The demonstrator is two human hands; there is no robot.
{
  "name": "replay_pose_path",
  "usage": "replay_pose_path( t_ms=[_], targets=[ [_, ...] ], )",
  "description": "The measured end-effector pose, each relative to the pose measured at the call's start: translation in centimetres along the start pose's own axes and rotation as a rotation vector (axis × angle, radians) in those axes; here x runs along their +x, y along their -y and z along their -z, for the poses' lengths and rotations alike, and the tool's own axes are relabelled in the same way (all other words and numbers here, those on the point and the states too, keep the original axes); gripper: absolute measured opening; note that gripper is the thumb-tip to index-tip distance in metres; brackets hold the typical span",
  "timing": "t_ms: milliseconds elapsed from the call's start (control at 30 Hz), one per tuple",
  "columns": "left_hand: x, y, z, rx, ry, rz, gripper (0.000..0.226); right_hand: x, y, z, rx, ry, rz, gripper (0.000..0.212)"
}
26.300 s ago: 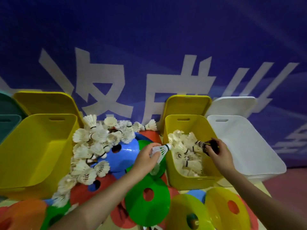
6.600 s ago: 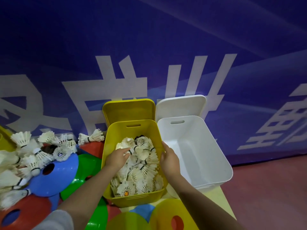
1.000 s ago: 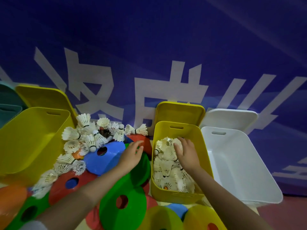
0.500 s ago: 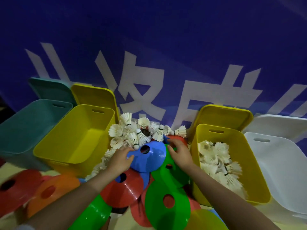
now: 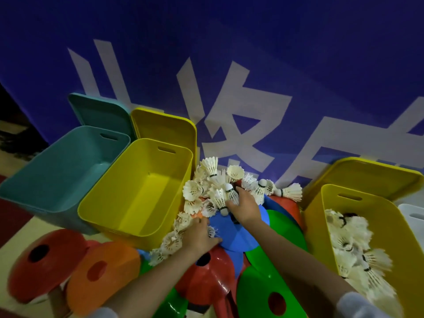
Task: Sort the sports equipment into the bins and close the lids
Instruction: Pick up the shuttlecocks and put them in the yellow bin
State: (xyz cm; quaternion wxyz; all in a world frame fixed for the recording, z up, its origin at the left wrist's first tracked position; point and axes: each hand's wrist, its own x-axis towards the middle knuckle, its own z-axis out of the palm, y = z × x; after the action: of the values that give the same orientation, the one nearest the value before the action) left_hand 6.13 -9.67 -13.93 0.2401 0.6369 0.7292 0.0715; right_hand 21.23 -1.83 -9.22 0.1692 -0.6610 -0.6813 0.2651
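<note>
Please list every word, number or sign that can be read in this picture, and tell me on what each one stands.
Blue banner: large white Chinese characters, three partly in view; the bins and the picture's edge cut them off, so none can be quoted with certainty.
Bins, cones, shuttlecocks: no text, label or number can be seen.

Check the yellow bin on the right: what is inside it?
The right yellow bin holds a heap of white shuttlecocks along its right side. Its lower left wall is bare. The floor beneath the heap is covered, so anything else under it cannot be seen.
</note>
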Motion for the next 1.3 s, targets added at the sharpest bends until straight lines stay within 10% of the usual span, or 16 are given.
replay_pose_path(
  t_ms=[733, 1300],
  targets=[
    [-5.8, -5.8, 5.4, -0.769, -0.178, -0.154, 0.007, -7.3, -8.5, 9.6, 0.378, -0.329, 0.039, 0.045],
    [-10.4, -22.8, -0.9, -0.832, -0.057, -0.217, 0.025, -17.4, -27.8, 21.8, 0.122, -0.438, -0.094, 0.049]
  ],
)
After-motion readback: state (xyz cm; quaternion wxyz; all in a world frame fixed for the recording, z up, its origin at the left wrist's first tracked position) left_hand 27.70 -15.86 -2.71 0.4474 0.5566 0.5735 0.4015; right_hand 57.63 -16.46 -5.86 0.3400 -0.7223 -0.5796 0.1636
